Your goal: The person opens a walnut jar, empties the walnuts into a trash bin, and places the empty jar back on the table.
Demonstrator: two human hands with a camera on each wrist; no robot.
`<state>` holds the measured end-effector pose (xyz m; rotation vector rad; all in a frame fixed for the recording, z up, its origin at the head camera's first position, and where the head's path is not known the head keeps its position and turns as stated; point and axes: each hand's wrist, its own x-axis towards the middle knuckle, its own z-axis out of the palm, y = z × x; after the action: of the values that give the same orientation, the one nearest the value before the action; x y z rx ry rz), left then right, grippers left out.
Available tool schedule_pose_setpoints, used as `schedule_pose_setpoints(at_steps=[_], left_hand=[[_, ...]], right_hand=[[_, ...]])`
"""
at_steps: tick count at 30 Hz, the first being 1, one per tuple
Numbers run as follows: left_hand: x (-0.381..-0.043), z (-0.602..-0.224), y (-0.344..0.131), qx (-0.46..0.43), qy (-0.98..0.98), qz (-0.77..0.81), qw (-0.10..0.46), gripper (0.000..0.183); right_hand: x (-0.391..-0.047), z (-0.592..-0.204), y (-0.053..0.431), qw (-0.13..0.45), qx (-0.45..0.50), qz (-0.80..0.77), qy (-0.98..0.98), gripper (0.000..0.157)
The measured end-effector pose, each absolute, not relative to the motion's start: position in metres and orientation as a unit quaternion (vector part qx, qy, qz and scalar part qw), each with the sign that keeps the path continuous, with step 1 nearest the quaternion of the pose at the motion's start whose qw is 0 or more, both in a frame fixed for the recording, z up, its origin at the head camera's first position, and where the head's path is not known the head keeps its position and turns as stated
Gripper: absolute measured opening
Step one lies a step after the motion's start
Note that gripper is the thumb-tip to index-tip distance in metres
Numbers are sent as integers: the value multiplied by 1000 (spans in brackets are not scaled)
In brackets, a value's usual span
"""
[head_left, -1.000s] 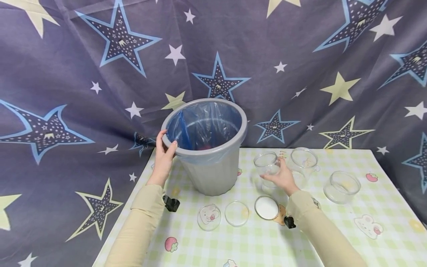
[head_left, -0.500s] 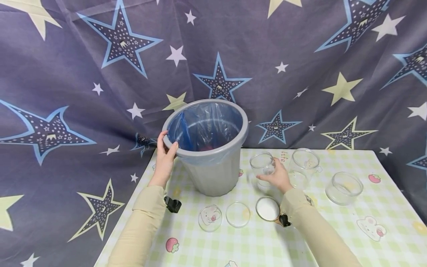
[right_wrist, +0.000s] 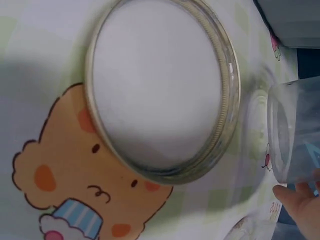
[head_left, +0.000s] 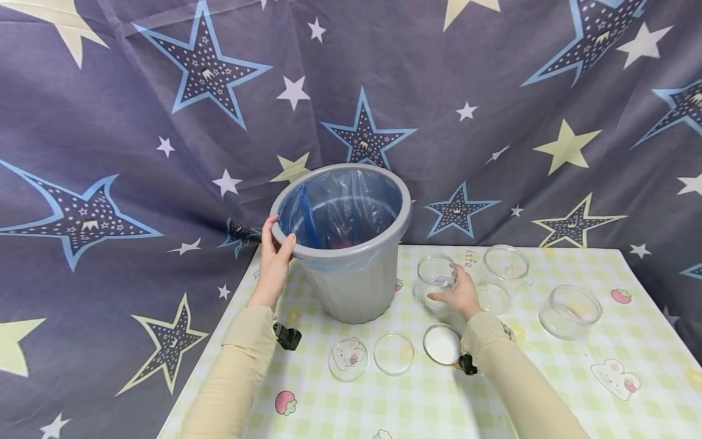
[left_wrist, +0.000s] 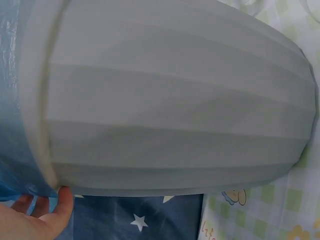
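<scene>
A grey trash bin [head_left: 351, 286] with a blue plastic liner [head_left: 342, 204] stands upright at the back left of the table. My left hand [head_left: 274, 262] grips its rim, thumb on the near side; the left wrist view shows the bin's ribbed wall [left_wrist: 175, 100] beside my fingertips. In my right hand [head_left: 462, 296] is a clear jar [head_left: 436, 268], mouth up, with thumb and fingers round its side. In the right wrist view this jar [right_wrist: 300, 130] is at the right edge, over a faint clear ring shape on the cloth. Whether its base touches the table is unclear.
Behind my right hand stands a taller clear jar [head_left: 506, 268]; a low clear jar [head_left: 570, 314] is farther right. In front lie two clear discs [head_left: 348, 360] and a round white-faced lid [head_left: 442, 344]. A star-patterned curtain [head_left: 493, 91] hangs at the back.
My right hand and its jar have shifted slightly left and lower over the table. My left hand keeps its hold on the bin rim. The head view has turned a little.
</scene>
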<state>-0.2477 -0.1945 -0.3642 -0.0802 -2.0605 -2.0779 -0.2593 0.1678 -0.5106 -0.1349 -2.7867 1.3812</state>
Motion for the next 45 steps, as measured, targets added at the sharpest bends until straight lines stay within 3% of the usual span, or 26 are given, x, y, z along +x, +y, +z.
schedule_pose_setpoints(at_steps=[11, 25, 45], left_hand=[[-245, -362, -196, -9, -708, -698, 103, 54], [-245, -363, -194, -16, -713, -692, 110, 54], [-247, -364, -192, -11, -710, -696, 112, 55]], right_hand=[[-259, -520, 169, 13, -49, 471, -880, 105], [-255, -517, 175, -44, -75, 459, -884, 102], [-254, -513, 176, -7, -61, 457, -887, 102]])
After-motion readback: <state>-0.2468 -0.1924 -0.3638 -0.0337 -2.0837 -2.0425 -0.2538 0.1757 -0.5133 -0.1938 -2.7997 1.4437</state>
